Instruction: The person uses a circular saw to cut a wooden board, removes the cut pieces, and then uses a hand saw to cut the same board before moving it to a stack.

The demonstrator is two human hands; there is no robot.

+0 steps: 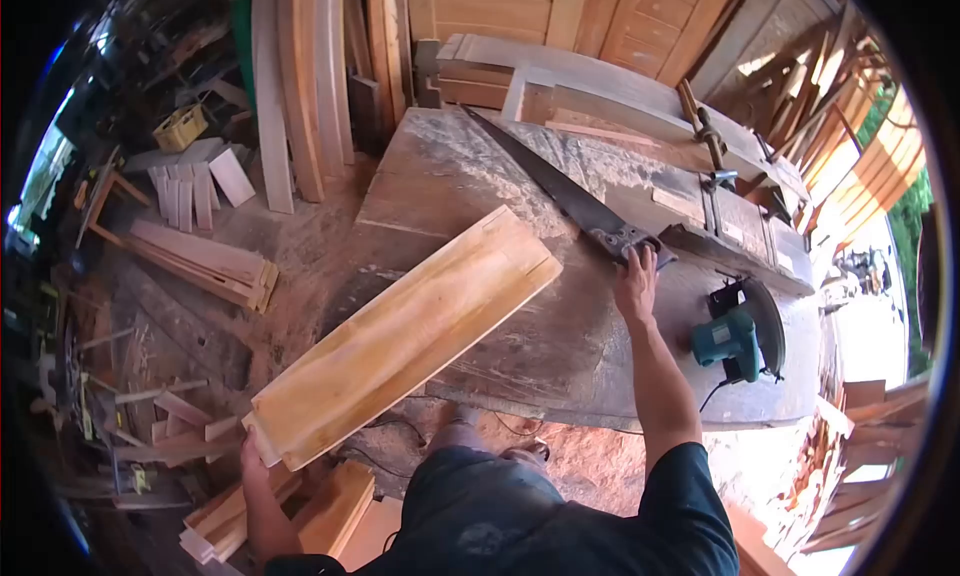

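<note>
A long wooden panel [400, 341] with stepped ends slants over the left side of the workbench [520, 371]. My left hand [256, 452] is closed on its lower left corner, beyond the bench edge; part of the fingers is hidden behind the wood. Across the bench, my right hand [638, 281] has its fingers at the handle of a handsaw [550, 181]. The saw's dark blade lies on the dusty top and points to the back left. To the right of that hand sits a teal circular saw [730, 338] with its cord trailing off the front.
Clamps [712, 141] and a framed wooden piece [600, 86] occupy the back of the bench. Tall planks [298, 86] lean at the back left. Stacked boards [200, 256] and a yellow crate [181, 128] are at left. More panels [340, 506] lie by my left forearm. Sawdust covers the floor.
</note>
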